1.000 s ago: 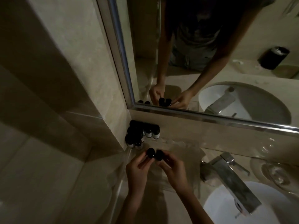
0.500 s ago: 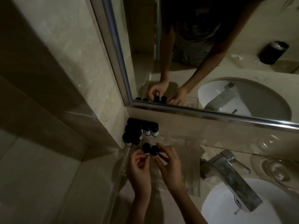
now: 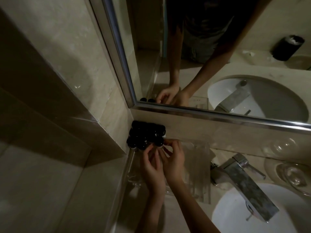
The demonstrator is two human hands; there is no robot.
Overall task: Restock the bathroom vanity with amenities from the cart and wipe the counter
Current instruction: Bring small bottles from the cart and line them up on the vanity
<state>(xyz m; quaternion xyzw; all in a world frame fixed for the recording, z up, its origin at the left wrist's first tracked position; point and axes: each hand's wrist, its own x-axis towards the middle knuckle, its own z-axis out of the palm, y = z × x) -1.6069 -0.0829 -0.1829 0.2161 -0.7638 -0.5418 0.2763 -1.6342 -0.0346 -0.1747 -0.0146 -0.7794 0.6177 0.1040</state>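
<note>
Both forearms reach forward side by side from the bottom edge, wrists close together, toward the back left corner of the vanity counter [image 3: 223, 153]. The left hand [image 3: 151, 167] has its fingers curled and slightly spread, with the tips just beside the front of the bottle cluster [image 3: 143, 133]. The dim light hides whether they grip anything. The right hand [image 3: 174, 161] lies just beside it, thumb and forefinger pinching the front bottle [image 3: 159, 142] at the cluster's right edge. The bottles stand upright, long axis vertical and black caps pointing up. They are packed touching one another in the corner below the mirror [image 3: 218, 64]. A clear tray [image 3: 198, 158] lies under the hands, and the faucet [image 3: 244, 182] stands to its right.
</note>
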